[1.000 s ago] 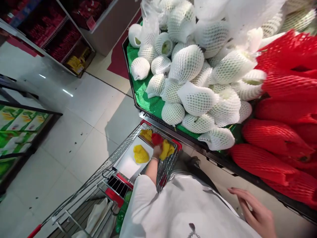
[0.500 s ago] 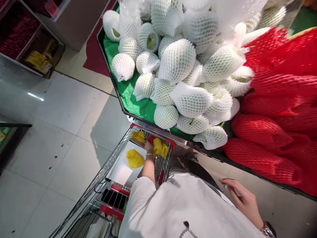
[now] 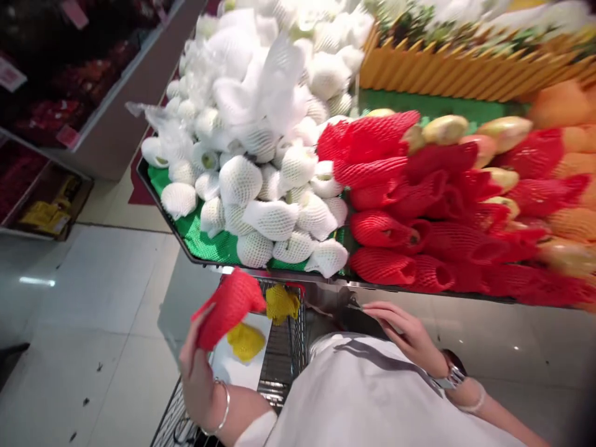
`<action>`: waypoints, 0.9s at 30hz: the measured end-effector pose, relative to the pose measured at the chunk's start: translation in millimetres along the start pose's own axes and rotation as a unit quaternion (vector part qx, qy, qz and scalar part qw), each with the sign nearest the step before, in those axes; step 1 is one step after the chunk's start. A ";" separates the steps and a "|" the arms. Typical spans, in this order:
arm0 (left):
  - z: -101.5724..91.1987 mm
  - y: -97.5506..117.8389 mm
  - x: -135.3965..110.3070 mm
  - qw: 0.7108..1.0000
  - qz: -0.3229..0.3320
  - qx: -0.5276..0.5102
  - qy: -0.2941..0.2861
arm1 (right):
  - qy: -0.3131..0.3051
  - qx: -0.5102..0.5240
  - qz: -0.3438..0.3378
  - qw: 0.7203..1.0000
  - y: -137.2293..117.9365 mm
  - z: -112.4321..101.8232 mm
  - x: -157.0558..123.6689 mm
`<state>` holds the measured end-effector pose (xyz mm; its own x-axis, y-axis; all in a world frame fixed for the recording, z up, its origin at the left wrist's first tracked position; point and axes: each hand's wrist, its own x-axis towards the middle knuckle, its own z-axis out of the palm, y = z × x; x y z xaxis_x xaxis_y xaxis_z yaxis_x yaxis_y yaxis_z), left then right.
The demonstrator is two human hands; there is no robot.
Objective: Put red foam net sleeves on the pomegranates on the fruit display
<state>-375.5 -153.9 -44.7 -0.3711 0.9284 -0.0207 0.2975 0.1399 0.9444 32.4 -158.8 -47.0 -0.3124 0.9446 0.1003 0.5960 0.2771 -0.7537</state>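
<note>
display: white foam-netted fruit (image 3: 234, 180) | green mat (image 3: 205, 245) | red-netted fruit (image 3: 382, 228) | orange picket fence (image 3: 447, 68) | tiled floor (image 3: 102, 292) | shelf of red goods (image 3: 69, 93)

I count two hands of mine: my left hand (image 3: 198, 379) pinches one red foam net (image 3: 229, 309), and my right hand (image 3: 405, 332) holds nothing. Two yellow foam nets (image 3: 282, 304) sit in one shopping cart (image 3: 282, 366). I wear one bangle (image 3: 222, 410) on my left wrist, and one watch (image 3: 454, 377) and one bracelet (image 3: 475, 403) on my right. Three price tags (image 3: 67, 135) show on the shelves. One orange picket fence (image 3: 447, 68) stands beyond the white-netted fruit (image 3: 241, 180) and red-netted fruit (image 3: 382, 228), both too many to count
</note>
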 end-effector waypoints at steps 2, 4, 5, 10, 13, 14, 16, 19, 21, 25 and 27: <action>36.5 26.1 -11.1 0.987 0.074 -0.053 -0.130 | 0.010 0.056 -0.002 0.998 -14.1 -7.4 10.0; 80.9 47.8 -23.1 0.967 0.087 -0.061 -0.232 | 0.015 0.097 -0.015 0.995 -22.9 -17.3 13.4; 103.2 57.6 -29.5 0.960 0.080 -0.052 -0.262 | 0.021 0.111 -0.027 0.993 -24.2 -22.8 12.5; 198.1 100.3 -61.1 0.920 0.069 -0.060 -0.382 | 0.166 0.123 -0.072 0.976 0.7 -59.2 -8.3; 248.7 120.7 -77.7 0.948 0.099 -0.119 -0.279 | 0.223 0.122 -0.092 0.963 29.0 -90.0 -26.5; 265.8 127.4 -83.3 0.955 0.128 -0.154 -0.220 | 0.233 0.125 -0.088 0.960 38.9 -100.6 -32.8; 299.1 141.7 -94.5 0.941 0.198 -0.230 -0.148 | 0.241 0.140 -0.048 0.959 60.3 -120.1 -46.5; 343.9 164.2 -108.8 0.915 0.235 -0.272 -0.184 | 0.233 0.170 0.040 0.957 99.5 -142.8 -72.1; 369.6 177.3 -115.6 0.920 0.220 -0.235 -0.224 | 0.243 0.188 0.087 0.948 130.1 -153.8 -93.2; 412.3 195.0 -128.5 0.928 0.176 -0.081 -0.318 | 0.283 0.221 0.124 0.925 181.7 -172.8 -131.6; 429.8 200.4 -137.9 0.910 0.168 -0.035 -0.378 | 0.298 0.229 0.119 0.919 194.2 -184.7 -140.5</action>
<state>113.3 -105.8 6.5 0.4498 0.8896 0.0787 0.2158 -0.1938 0.9570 328.7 -205.2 -87.5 0.3286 0.9351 0.1326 0.1783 0.0764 -0.9810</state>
